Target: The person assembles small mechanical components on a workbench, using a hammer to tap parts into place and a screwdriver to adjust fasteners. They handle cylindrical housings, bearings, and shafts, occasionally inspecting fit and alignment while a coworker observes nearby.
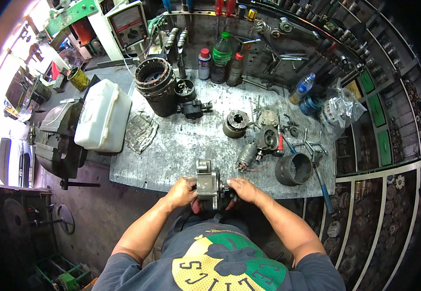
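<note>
At the workbench's near edge I hold a grey metal housing (207,183) with a flange and a short block standing up on its top. My left hand (184,192) is closed around its left end. My right hand (241,189) grips a short shaft (224,187) that sticks out of the right side; some of the fingers are hidden underneath. On the bench just beyond lie a small cylindrical motor (247,156) with thin wires, an open ring-shaped casting (268,139) and a round slotted part (236,123).
A wide metal ring (294,169) and a blue-handled tool (325,194) sit by the bench's right edge. Farther back stand a large dark cylinder (156,87) and several bottles. A white plastic case (103,116) and a vise (58,138) are at left. Parts shelves line the right.
</note>
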{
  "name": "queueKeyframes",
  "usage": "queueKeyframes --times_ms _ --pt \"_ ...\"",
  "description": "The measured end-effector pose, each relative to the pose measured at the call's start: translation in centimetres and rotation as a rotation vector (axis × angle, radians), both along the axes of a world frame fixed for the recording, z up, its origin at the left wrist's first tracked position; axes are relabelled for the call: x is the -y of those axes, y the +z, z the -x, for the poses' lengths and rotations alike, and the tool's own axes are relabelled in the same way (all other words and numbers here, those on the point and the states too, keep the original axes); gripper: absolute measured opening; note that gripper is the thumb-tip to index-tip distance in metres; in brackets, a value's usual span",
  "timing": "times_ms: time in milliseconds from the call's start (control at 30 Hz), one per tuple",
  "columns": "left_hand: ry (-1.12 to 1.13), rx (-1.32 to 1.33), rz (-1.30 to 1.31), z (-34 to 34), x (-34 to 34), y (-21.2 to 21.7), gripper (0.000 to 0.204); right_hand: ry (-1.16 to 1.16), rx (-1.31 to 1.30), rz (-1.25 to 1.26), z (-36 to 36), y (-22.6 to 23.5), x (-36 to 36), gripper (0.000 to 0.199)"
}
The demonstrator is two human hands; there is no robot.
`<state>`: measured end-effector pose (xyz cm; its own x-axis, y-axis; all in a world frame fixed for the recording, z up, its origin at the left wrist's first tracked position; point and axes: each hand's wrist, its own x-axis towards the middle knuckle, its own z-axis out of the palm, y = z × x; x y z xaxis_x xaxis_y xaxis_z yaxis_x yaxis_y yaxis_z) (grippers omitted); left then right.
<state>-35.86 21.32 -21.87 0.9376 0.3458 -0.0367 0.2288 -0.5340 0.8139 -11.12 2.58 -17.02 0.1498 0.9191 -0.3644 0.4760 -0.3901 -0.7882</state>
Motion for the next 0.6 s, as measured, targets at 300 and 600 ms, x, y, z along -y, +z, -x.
queueKeyframes --times_ms 300,600 --pt "-0.021 -0.018 -0.032 0.0 -0.2 -0.9 0.023 0.026 0.212 -0.201 0.1 -1.8 1.2 0.049" --pt "0.050 0.042 0.095 -0.3 0.3 0.8 0.024 -0.105 -0.081 -0.090 0.3 -0.6 1.8 0.046"
